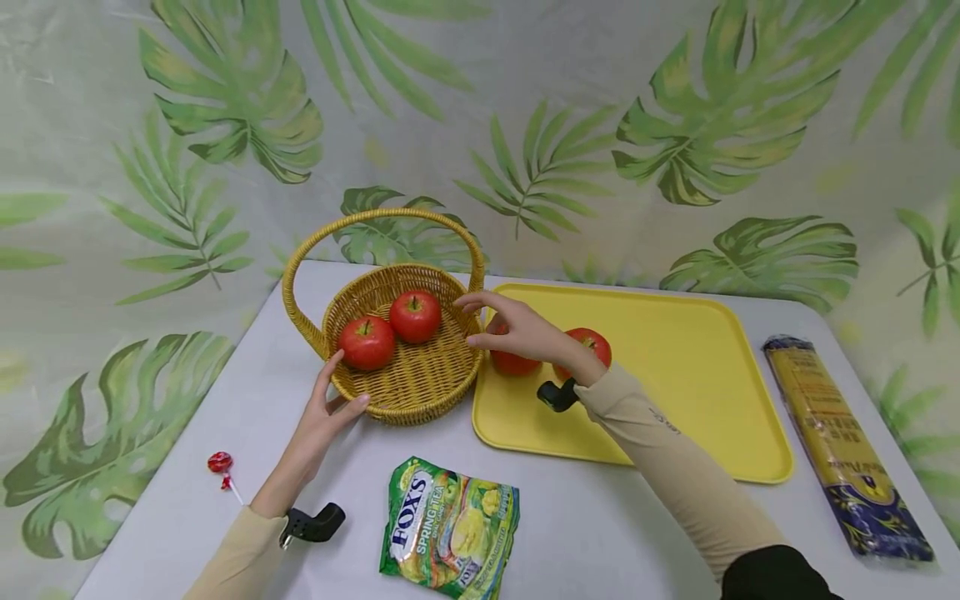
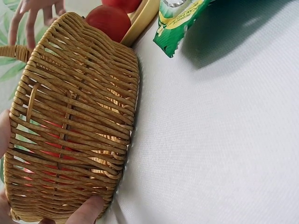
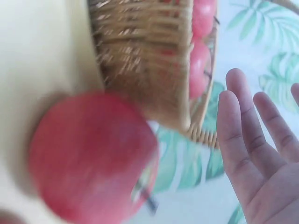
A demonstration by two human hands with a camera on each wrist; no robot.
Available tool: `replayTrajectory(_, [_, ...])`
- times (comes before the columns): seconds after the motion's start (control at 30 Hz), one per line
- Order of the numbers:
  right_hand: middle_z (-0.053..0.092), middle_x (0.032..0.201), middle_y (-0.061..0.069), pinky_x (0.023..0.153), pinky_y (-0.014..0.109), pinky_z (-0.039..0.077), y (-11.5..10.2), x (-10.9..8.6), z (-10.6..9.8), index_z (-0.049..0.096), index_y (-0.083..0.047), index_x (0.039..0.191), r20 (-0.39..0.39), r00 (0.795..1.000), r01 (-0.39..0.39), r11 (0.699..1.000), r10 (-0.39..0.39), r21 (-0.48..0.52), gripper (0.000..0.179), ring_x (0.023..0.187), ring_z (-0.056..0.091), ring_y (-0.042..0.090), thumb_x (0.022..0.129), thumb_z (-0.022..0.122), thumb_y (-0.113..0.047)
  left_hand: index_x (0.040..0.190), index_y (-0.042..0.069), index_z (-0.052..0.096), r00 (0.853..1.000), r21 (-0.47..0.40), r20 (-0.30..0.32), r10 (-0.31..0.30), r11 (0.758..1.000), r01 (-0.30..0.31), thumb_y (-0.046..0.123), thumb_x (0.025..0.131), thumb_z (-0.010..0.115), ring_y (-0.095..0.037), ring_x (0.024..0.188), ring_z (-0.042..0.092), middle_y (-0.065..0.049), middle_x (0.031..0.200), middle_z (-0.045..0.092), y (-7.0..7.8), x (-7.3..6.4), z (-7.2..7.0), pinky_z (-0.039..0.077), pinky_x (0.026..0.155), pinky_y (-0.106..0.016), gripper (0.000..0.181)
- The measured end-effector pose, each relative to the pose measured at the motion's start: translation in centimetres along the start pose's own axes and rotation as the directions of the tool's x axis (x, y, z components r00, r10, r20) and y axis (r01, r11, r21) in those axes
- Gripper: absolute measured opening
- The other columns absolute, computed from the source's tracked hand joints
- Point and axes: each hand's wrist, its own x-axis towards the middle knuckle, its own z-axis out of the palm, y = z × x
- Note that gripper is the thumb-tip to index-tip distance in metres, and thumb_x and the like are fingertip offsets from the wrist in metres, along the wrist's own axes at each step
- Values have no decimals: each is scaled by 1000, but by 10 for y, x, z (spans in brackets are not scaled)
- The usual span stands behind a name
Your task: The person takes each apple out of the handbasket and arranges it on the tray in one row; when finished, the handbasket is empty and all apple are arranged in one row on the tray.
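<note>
A woven basket [image 1: 420,392] with a tall arched handle holds two red apples [image 1: 366,342]. My left hand [image 1: 318,425] is at its left front side, index finger up by the rim and thumb apart. In the left wrist view its fingertips [image 2: 88,207] touch the outside of the woven wall. My right hand [image 1: 517,329] hovers by the basket's right rim, its fingers [image 3: 229,121] extended and holding nothing. Below it, a red apple [image 3: 93,158] rests on the yellow tray [image 1: 675,358] close to the basket. Another apple [image 1: 592,346] on the tray is partly covered by the right wrist.
A green candy bag [image 1: 450,529] printed FOX'S lies in front of the basket. Left of the left forearm is a red-wrapped lollipop [image 1: 220,462]. A long pasta packet [image 1: 847,450] lies along the right side of the white table [image 1: 585,525]. Leaf-printed cloth [image 1: 562,167] hangs behind.
</note>
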Motion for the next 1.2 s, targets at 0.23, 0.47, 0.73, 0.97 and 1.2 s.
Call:
replayTrajectory(0.23, [45,137,17,76,32,52,-6,39,20,40,-9,142,30,1000,-10,999,9,43,59,85,63,26,91,66,-21,154,27,9,1000,6,-6,-5,1000,5,17,95,58,-52,135,18,-11,159,-4,0,0,0,25,104,-63,78])
replayTrajectory(0.47, [36,143,19,76,39,53,-3,68,33,34,-13,147,-2,995,-97,991,98,94,64,99,60,33,92,66,-23,154,29,9,1000,8,-5,-10,1000,10,18,95,58,-51,135,18,-10,159,-4,-2,2,1,25,104,-64,77])
replayTrajectory(0.73, [14,154,18,77,53,52,2,86,42,21,-18,152,39,957,-286,921,286,264,72,91,62,45,93,62,-19,154,31,9,1000,10,-7,-19,1000,19,20,95,58,-51,135,18,-9,159,-4,-2,2,0,26,103,-63,78])
replayTrajectory(0.97, [0,155,16,84,55,49,11,95,47,18,-26,153,100,899,-435,845,426,312,76,95,60,50,93,63,-20,154,31,9,1000,16,-9,-23,1000,23,21,95,59,-50,135,18,-10,159,-4,-3,3,0,26,103,-63,78])
replayTrajectory(1.2, [13,153,16,84,56,49,12,98,56,17,-30,153,155,850,-519,753,503,403,77,98,58,53,92,63,-17,154,29,9,999,16,-14,-30,999,30,20,95,59,-50,135,19,-10,159,-3,-2,3,0,26,104,-63,79])
